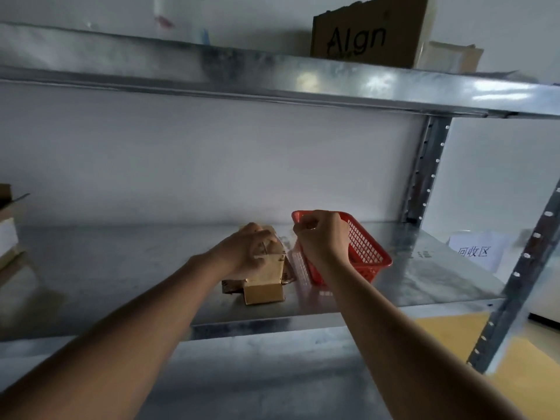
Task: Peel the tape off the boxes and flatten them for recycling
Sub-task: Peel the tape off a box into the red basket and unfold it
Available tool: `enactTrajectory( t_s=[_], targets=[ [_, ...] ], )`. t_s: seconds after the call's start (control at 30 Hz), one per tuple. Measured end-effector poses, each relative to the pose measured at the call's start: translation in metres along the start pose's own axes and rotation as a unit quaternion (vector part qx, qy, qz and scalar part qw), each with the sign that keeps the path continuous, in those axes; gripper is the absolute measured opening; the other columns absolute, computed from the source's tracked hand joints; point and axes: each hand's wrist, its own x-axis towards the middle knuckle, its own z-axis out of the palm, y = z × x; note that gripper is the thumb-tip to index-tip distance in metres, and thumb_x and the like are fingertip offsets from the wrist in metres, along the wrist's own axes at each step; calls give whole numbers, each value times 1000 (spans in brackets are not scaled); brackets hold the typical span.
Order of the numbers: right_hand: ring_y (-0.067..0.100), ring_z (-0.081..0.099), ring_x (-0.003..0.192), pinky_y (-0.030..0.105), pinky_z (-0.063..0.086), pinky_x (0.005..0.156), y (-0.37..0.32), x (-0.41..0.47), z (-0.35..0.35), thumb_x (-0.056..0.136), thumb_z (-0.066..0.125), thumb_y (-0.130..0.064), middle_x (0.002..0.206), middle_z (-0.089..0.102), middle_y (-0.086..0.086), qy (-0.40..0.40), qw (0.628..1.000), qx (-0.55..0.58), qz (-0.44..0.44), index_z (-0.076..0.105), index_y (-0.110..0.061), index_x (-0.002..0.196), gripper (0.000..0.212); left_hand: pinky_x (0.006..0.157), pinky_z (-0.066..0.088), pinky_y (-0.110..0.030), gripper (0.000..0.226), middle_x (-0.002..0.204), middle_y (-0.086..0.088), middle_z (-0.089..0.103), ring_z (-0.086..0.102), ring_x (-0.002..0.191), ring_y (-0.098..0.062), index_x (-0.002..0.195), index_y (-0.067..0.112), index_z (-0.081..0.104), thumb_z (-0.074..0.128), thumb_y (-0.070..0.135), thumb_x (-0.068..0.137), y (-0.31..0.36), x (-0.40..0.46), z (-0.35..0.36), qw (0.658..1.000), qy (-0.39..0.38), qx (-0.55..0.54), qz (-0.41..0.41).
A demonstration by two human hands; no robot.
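A small brown cardboard box (266, 283) lies on the metal shelf (121, 268), its near flaps open toward me. My left hand (248, 250) rests on top of the box with fingers curled over it, holding it down. My right hand (321, 234) hovers just right of the box, in front of the red basket (369, 253), with thumb and fingers pinched together; whatever is pinched is too small and blurred to identify. A crumpled shiny strip lies under the box's sides.
The red plastic mesh basket stands right of the box. A white paper sign (475, 251) hangs at the right. Cardboard boxes (366, 34) sit on the upper shelf (272, 77). More stacked cardboard (7, 231) is at the left edge. A shelf upright (521, 277) stands at the right.
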Motion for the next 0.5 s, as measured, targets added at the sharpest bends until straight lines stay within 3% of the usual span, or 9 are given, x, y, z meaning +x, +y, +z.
enactTrajectory(
  t_s=[0.07, 0.17, 0.33, 0.5],
  targets=[
    [1, 60, 64, 17, 40, 48, 14, 9, -8, 91, 72, -14, 97, 77, -1, -18, 999, -38, -10, 78, -18, 103, 14, 96, 43, -29, 36, 135, 11, 43, 46, 123, -10, 127, 41, 57, 60, 24, 95, 8, 4, 2, 1000, 10, -9, -1],
    [7, 62, 63, 17, 45, 49, 32, 19, -17, 99, 68, -16, 94, 73, 7, -49, 994, -94, -18, 75, -11, 100, 9, 90, 52, -31, 30, 122, 11, 49, 54, 108, -10, 114, 43, 62, 67, 23, 92, 20, 12, -1, 999, 24, -26, -8],
    [13, 67, 70, 29, 61, 65, 49, 25, -24, 96, 69, -5, 90, 71, 8, -106, 982, -152, -30, 74, -8, 92, 7, 98, 52, -36, 40, 122, 13, 46, 53, 113, -13, 122, 41, 61, 70, 21, 88, 29, 21, -2, 998, 13, -44, -40],
    [18, 67, 77, 27, 57, 65, 51, 30, -22, 95, 66, 0, 105, 74, 8, -126, 976, -170, -51, 77, -12, 109, 21, 96, 53, -36, 33, 117, 15, 47, 55, 110, -12, 117, 41, 62, 72, 31, 87, 30, 28, -1, 998, 18, -54, -35]
  ],
)
